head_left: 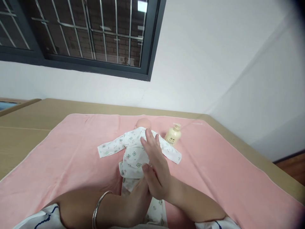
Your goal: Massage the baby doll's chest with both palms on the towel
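Note:
My right hand [157, 170] comes in from the right with its fingers stretched forward and its thumb apart. My left hand [139, 198], with a silver bangle [96, 208] on the wrist, presses against the palm side of my right hand. The left fingers are mostly hidden behind the right hand. No object shows between them. Below the hands lies a doll-like figure in a white printed top [133, 159] with sleeves spread, and matching trousers [156, 211]. A rounded pinkish head [143, 123] shows at the collar. My hands cover part of the clothes.
A cream pump bottle [173, 134] lies tilted beside the right-hand sleeve. The pink cloth [78, 146] covers much of the wooden surface [26, 124]. Behind it rise a white wall [190, 63] and a barred window with a dark frame [149, 63].

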`<state>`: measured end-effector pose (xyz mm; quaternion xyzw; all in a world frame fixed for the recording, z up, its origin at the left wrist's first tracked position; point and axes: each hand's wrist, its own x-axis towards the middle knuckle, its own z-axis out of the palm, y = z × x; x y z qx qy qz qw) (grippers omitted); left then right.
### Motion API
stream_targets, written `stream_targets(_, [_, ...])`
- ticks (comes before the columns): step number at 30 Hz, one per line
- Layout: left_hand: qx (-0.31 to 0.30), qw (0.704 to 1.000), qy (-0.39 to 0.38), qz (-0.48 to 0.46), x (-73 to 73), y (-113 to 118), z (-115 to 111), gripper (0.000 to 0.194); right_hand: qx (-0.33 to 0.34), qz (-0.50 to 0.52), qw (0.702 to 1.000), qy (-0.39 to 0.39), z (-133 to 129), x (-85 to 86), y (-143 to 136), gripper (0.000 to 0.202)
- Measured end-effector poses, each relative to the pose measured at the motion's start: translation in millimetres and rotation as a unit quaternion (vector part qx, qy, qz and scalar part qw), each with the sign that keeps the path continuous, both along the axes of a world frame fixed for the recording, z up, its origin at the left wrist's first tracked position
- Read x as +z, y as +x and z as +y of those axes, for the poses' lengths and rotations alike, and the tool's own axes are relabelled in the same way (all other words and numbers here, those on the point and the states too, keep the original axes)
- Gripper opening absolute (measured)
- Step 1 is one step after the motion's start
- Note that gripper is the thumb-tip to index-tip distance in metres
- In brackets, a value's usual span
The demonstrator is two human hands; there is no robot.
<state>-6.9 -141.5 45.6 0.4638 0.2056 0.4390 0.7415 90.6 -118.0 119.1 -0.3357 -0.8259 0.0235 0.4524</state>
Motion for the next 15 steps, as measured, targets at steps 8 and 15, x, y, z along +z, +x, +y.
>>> stream_targets(8, [0.058,0.992,0.069,0.083,73.9,-29.8,31.7,0.064,0.011,-0.073,0.994,0.084,-0.1,-30.9,-18.6,0.082])
stream_targets(15, [0.221,0.961,0.15,0.072,61.0,-35.3,116.2,0.065,0.058,-0.061,0.996,0.018,14.9,-44.9,-21.0,0.065])
